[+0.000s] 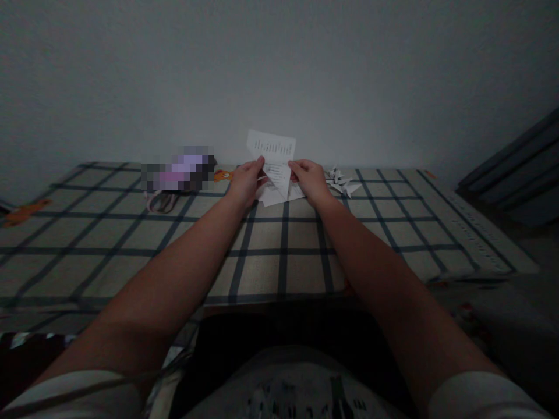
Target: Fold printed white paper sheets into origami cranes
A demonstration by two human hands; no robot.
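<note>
A shirt (288,375) lay well short of the fingers (261,160). Left hand (247,181) and right hand (311,179) pinched a printed paper (271,144) between them. Folding seemed in hand; the next move likely called for aligning edges.

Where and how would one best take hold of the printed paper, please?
Probably by the top edge, coming from above with a light pinch. The printed paper is a thin sheet; the left hand and right hand hold its sides lower down, leaving that edge free.
</note>
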